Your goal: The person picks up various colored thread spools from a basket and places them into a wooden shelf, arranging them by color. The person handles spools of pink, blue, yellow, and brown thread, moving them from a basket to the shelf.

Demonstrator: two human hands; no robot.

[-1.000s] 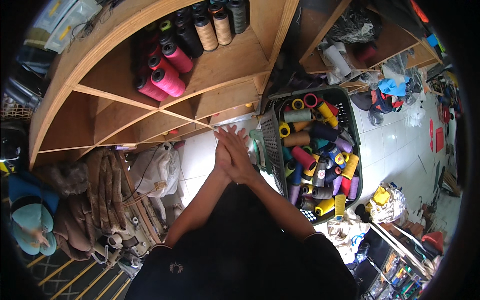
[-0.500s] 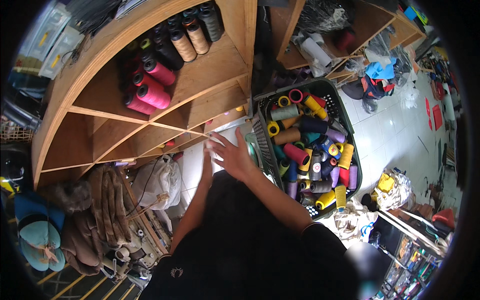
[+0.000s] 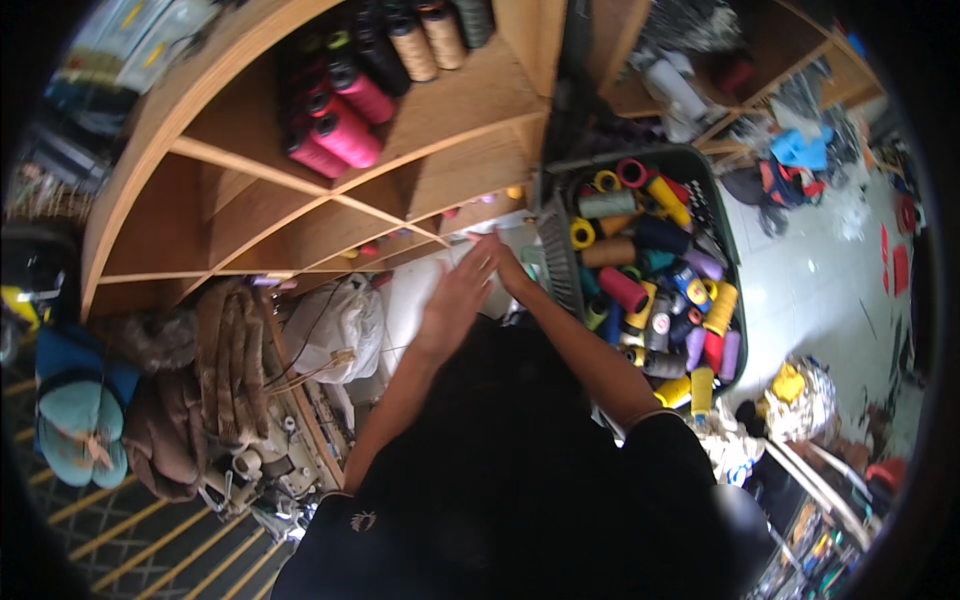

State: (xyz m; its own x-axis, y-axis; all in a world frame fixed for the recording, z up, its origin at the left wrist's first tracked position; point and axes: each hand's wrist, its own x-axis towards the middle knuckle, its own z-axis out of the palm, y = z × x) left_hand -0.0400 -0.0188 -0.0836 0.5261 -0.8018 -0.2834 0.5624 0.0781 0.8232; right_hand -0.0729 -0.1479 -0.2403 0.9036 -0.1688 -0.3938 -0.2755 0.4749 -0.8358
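Note:
My left hand (image 3: 455, 304) is raised in front of me, its fingers stretched out and slightly blurred, with nothing seen in it. It meets my right hand (image 3: 502, 266), whose fingers are mostly hidden behind the left one. Both are above the floor, between a wooden shelf unit (image 3: 290, 185) and a dark green plastic basket (image 3: 735, 255). Thread spools of many colours fill the basket, among them a dark red spool (image 3: 622, 289) and a yellow spool (image 3: 720, 308). Pink spools (image 3: 345, 138) and beige spools (image 3: 412, 52) stand in a shelf compartment.
A white plastic bag (image 3: 338, 330) lies left of my arm, near brown fabric (image 3: 230, 365) and teal slippers (image 3: 80, 435). A second wooden shelf (image 3: 630, 95) stands at the back. White floor tiles (image 3: 800, 270) show at right, with a shiny plastic bundle (image 3: 805, 400).
My hands have come together, the left now in front of the right, whose spread fingers showed before. The whole view has shifted, so the shelf and basket appear farther right.

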